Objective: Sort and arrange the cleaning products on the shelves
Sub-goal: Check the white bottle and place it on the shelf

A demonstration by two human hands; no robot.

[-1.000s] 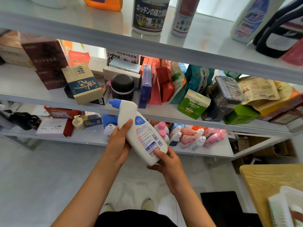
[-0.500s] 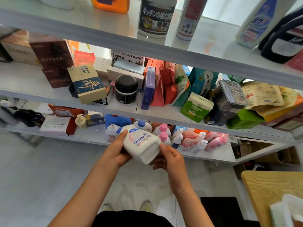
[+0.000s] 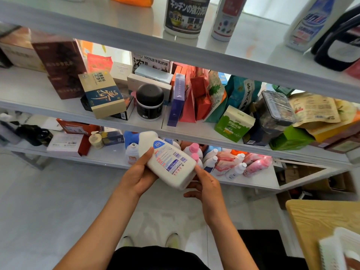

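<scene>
I hold the white cleaner bottle (image 3: 169,161) tilted, neck toward the lower shelf (image 3: 109,158), my left hand (image 3: 139,175) gripping its side, my right hand (image 3: 206,185) closed around its base, before the pink-capped bottles (image 3: 194,151).

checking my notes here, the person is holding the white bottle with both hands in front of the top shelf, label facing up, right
Not quite. In the head view both hands, left hand and right hand, hold the white bottle with its label up, but in front of the lowest shelf, not the top one.
</scene>
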